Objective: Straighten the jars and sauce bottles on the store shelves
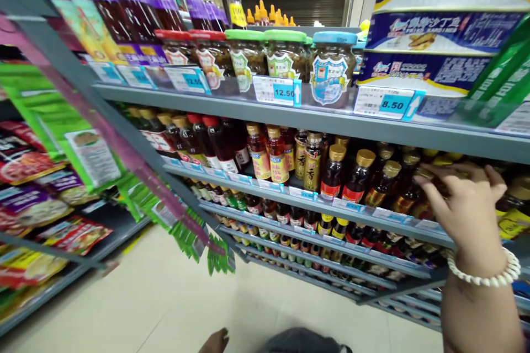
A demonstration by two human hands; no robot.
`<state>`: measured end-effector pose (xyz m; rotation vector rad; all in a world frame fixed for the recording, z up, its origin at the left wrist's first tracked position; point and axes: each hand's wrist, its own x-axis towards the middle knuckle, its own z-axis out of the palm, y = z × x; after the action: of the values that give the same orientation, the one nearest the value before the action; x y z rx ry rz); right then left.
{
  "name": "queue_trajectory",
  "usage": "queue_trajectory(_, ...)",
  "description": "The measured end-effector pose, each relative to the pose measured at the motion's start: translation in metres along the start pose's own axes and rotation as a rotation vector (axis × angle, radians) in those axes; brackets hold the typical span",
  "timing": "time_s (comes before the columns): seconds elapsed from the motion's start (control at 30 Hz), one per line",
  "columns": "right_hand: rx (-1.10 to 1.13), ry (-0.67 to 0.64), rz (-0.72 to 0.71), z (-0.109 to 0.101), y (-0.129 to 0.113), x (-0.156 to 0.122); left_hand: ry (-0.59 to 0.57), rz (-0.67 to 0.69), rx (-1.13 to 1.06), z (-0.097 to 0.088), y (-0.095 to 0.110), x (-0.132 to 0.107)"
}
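Note:
My right hand [467, 196], with a pale beaded bracelet [484, 273] on the wrist, reaches onto the second shelf. Its thumb and index finger are closed about the gold cap of a dark sauce bottle [423, 176]; the other fingers bend over bottle tops behind it. More dark bottles [358, 176] with gold caps and red labels stand upright to its left. A yellow-labelled bottle [511, 223] is just right of the hand. At the bottom edge my left hand [215, 342] hangs low, away from the shelves, cut off and blurred, so its grip is unclear.
Jars with coloured lids [331, 66] and stacked blue boxes [426, 33] stand on the top shelf [314, 124], above my right hand. Green packets [91, 149] hang on a strip at the left. Bagged goods [33, 198] fill the left shelves, beyond the tiled floor [165, 292].

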<state>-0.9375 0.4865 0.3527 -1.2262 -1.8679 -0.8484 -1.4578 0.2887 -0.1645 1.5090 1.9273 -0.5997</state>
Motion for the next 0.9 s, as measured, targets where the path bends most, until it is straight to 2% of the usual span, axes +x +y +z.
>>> queue_trajectory(0.07,-0.031,0.033,0.037,-0.001,-0.001,0.001,0.118,0.144,-0.031,-0.025,0.044,-0.002)
queue_trajectory(0.13,-0.038,0.04,0.053,-0.001,0.001,0.002,0.277,0.348,-0.104,-0.068,0.106,-0.014)
queue_trajectory(0.17,-0.031,0.033,0.052,-0.001,0.002,0.003,0.383,0.46,-0.173,-0.096,0.14,-0.025)
queue_trajectory(0.2,-0.019,0.02,0.047,-0.001,0.004,0.004,0.522,0.628,-0.245,-0.128,0.176,-0.041)
queue_trajectory(0.27,0.013,-0.01,0.03,-0.002,0.008,0.005,0.849,0.961,-0.318,-0.198,0.243,-0.082)
queue_trajectory(0.3,0.033,-0.026,0.022,-0.002,0.01,0.006,1.048,1.084,-0.337,-0.233,0.273,-0.106)
queue_trajectory(0.33,0.056,-0.041,0.016,-0.003,0.013,0.007,1.275,1.146,-0.402,-0.265,0.299,-0.13)
queue_trajectory(0.4,0.11,-0.062,0.007,-0.004,0.016,0.008,1.702,1.186,-0.539,-0.319,0.343,-0.175)
queue_trajectory(0.43,0.14,-0.066,0.0,-0.005,0.018,0.008,1.845,1.152,-0.589,-0.341,0.359,-0.194)
queue_trajectory(0.47,0.171,-0.067,-0.013,-0.005,0.02,0.009,1.921,1.096,-0.595,-0.359,0.373,-0.211)
queue_trajectory(0.57,0.246,-0.055,-0.063,-0.004,0.024,0.01,2.016,0.803,-0.443,-0.395,0.403,-0.244)
queue_trajectory(0.67,0.292,-0.028,-0.085,0.0,0.025,0.011,1.96,0.584,-0.341,-0.413,0.42,-0.259)
queue_trajectory(0.77,0.316,-0.004,-0.091,0.003,0.024,0.009,1.906,0.467,-0.323,-0.421,0.429,-0.267)
queue_trajectory(0.9,0.357,0.016,-0.087,0.006,0.023,0.005,1.881,0.428,-0.251,-0.427,0.43,-0.275)
